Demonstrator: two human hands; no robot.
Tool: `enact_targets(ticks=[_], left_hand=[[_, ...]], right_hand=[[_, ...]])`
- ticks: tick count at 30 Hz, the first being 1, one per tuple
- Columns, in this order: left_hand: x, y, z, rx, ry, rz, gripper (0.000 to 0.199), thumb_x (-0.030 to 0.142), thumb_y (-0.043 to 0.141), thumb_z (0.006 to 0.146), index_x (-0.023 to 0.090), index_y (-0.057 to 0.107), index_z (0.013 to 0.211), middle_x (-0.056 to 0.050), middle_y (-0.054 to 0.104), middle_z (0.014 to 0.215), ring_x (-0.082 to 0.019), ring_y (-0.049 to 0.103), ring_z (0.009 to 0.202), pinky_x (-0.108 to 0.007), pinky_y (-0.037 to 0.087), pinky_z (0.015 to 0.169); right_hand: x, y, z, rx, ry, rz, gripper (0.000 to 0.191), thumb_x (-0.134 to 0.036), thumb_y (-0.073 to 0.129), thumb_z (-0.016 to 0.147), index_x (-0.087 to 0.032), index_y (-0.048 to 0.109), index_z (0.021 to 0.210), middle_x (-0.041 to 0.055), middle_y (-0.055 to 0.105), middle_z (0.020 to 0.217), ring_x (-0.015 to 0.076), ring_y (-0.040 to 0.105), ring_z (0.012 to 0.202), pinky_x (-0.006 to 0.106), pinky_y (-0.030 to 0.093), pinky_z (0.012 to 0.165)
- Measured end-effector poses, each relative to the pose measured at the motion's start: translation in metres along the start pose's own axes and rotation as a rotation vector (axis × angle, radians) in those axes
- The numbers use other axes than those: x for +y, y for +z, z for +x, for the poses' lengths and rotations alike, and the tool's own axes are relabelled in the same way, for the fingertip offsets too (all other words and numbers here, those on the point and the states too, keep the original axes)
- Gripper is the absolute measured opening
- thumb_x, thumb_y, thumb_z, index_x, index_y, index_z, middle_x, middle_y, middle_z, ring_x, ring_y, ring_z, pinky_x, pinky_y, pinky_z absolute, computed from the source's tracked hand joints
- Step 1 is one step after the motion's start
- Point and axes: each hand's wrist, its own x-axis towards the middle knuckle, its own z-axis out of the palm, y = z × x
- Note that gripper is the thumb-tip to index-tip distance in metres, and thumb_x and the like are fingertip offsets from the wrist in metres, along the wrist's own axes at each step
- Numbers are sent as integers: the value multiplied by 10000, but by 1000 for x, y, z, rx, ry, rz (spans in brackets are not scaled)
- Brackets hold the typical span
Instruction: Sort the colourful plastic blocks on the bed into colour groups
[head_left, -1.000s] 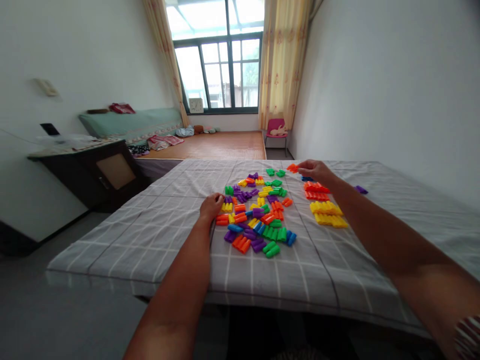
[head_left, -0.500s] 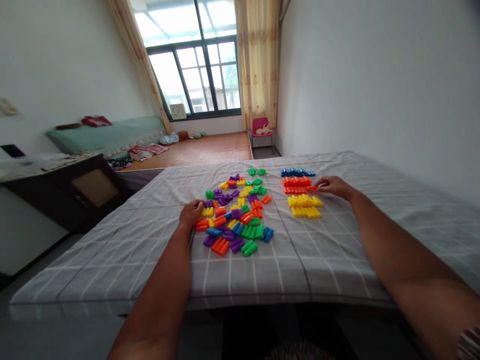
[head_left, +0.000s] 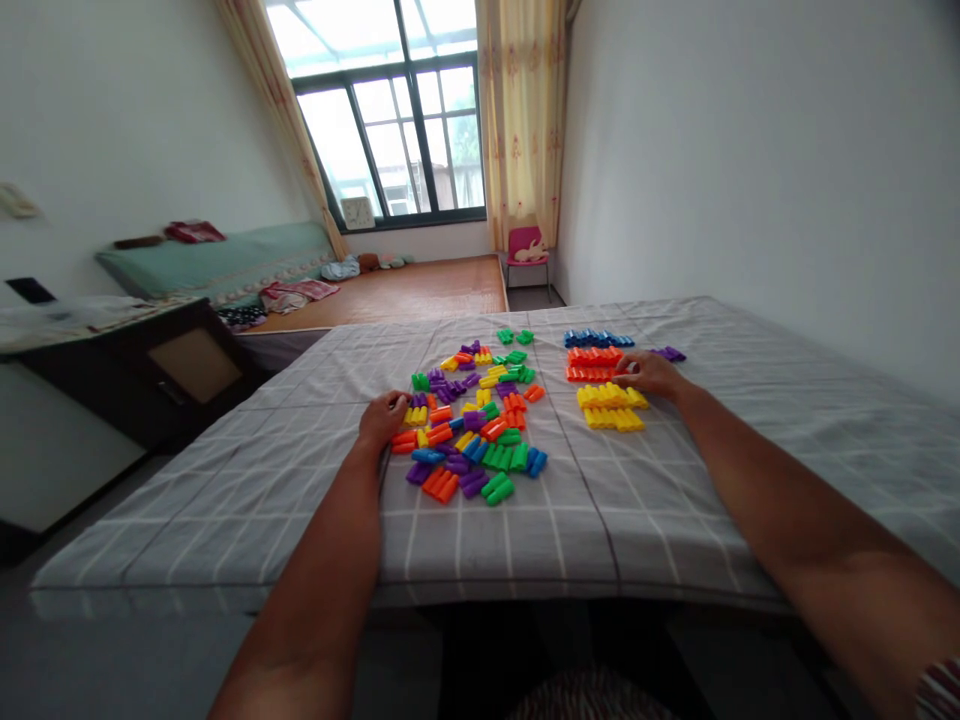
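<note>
My right hand [head_left: 654, 374] is closed in a pinch at the right end of the lower row of orange plastic blocks [head_left: 591, 374], touching the end block, which its fingers partly cover. The yellow blocks [head_left: 611, 397] lie just nearer to me, in two rows. Behind the orange rows is a row of blue blocks [head_left: 598, 339]. Curled fingers of my left hand [head_left: 385, 416] rest at the left edge of a loose pile of mixed-colour blocks, beside some yellow blocks [head_left: 415, 416]; whether they hold anything is hidden. Purple blocks [head_left: 472, 484] and green blocks [head_left: 507, 458] lie at the pile's near side.
A grey checked cloth [head_left: 300, 520] covers the table. Some purple blocks [head_left: 667, 354] lie just beyond my right hand. Past the table are a low bed [head_left: 420, 285], a pink chair [head_left: 523, 240] and a window. A dark cabinet [head_left: 172, 370] stands at the left.
My right hand has shifted slightly left, bringing the orange block against the end of the lower orange row. Purple blocks beyond that hand now show. My left hand has stayed beside the pile.
</note>
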Motion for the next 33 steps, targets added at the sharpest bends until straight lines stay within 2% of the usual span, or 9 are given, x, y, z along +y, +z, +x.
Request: enact_targets(ticks=[4, 8, 11, 14, 18, 23, 27, 30, 33], left_hand=[[2, 0, -1, -3, 4, -7, 387, 347, 407, 843, 187, 714, 1016, -39, 733, 957, -165, 638, 848, -214, 436, 688], [4, 0, -1, -5, -3, -25, 374, 333, 416, 848, 183, 716, 1013, -45, 731, 956, -166, 640, 852, -217, 433, 678], [4, 0, -1, -9, -13, -17, 365, 332, 425, 851, 190, 716, 1020, -43, 732, 968, -165, 642, 851, -216, 436, 683], [4, 0, -2, -9, -17, -1, 364, 330, 425, 856, 193, 717, 1025, -41, 734, 980, -165, 642, 853, -215, 440, 694], [4, 0, -3, -2, -3, -2, 362, 318, 426, 855, 193, 720, 1026, -39, 734, 987, -165, 641, 877, -213, 442, 710], [5, -1, -3, -12, -1, -28, 359, 308, 425, 849, 189, 721, 1013, -38, 734, 974, -165, 645, 869, -216, 437, 689], [2, 0, -2, -11, -4, -34, 364, 334, 424, 847, 196, 721, 1006, -34, 735, 951, -165, 646, 841, -219, 438, 680], [0, 0, 0, -8, 11, -31, 374, 346, 423, 842, 193, 722, 1006, -38, 736, 950, -172, 648, 850, -223, 445, 687], [-2, 1, 1, -6, 22, -30, 382, 344, 419, 835, 187, 720, 1010, -41, 738, 945, -175, 649, 854, -222, 447, 679]], right_hand=[[-15, -6, 0, 67, -28, -28, 349, -517, 696, 642, -183, 682, 741, 48, 693, 783, 163, 585, 618, 275, 441, 568], [-66, -6, -5, 128, -147, 59, 333, -500, 588, 782, -184, 683, 827, 52, 698, 792, 163, 606, 644, 273, 456, 601], [-121, 11, -11, -59, -376, 154, 268, -404, 540, 849, -195, 688, 929, 48, 713, 877, 165, 636, 726, 270, 483, 663], [-165, 37, -13, -240, -578, 112, 259, -308, 529, 875, -212, 675, 1067, 62, 710, 1009, 181, 652, 858, 291, 493, 761], [-191, 67, -9, -292, -595, -36, 276, -248, 595, 847, -185, 659, 1108, 102, 693, 1086, 218, 636, 977, 325, 479, 836], [-197, 75, -6, -276, -596, -23, 206, -178, 626, 808, -170, 661, 1010, 82, 699, 978, 182, 642, 865, 296, 485, 780], [-188, 53, 0, -152, -603, 101, 199, -267, 668, 787, -173, 659, 962, 84, 692, 962, 195, 637, 882, 319, 497, 792], [-156, 26, 13, -22, -420, 257, 257, -357, 633, 815, -180, 641, 1001, 82, 693, 988, 187, 654, 860, 305, 521, 744], [-101, 3, 23, 185, -180, 338, 318, -406, 614, 814, -180, 622, 1037, 81, 695, 1005, 194, 662, 876, 310, 533, 734]])
